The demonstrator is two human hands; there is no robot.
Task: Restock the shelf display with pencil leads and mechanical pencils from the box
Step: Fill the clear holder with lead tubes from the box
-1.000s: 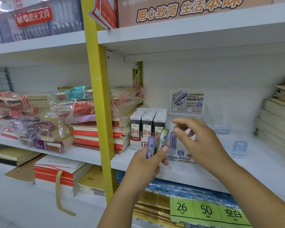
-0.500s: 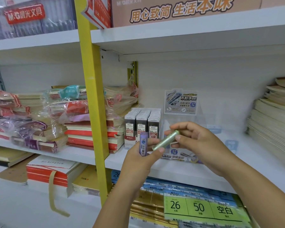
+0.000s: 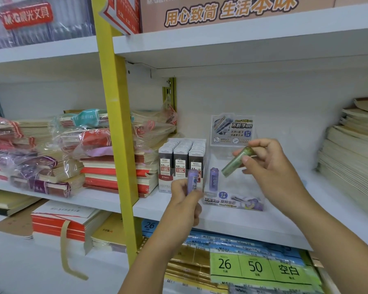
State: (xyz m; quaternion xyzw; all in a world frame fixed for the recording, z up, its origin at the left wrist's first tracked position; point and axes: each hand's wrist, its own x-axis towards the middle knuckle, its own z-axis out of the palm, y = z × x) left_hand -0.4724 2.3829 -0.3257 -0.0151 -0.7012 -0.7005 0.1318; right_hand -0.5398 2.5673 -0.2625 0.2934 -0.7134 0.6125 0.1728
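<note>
a: two tubes in hand. what's where?
b: the right hand [image 3: 270,166] pinches a green lead tube [image 3: 237,161] near its upper end, tilted, above the clear display stand [image 3: 242,203]. the left hand [image 3: 185,200] grips a purple lead tube [image 3: 192,181] upright, near its left edge.
a: handling?
b: light, smooth plastic, likely slippery. i'd hold mid-barrel and gently, since leads snap.
a: and the stand?
b: one standing tube [image 3: 214,179] inside, purple. beside it a carton [image 3: 182,164] packed with dark lead cases.

Bright even light, soft shadows under shelves — blurred, bowed edges
</note>
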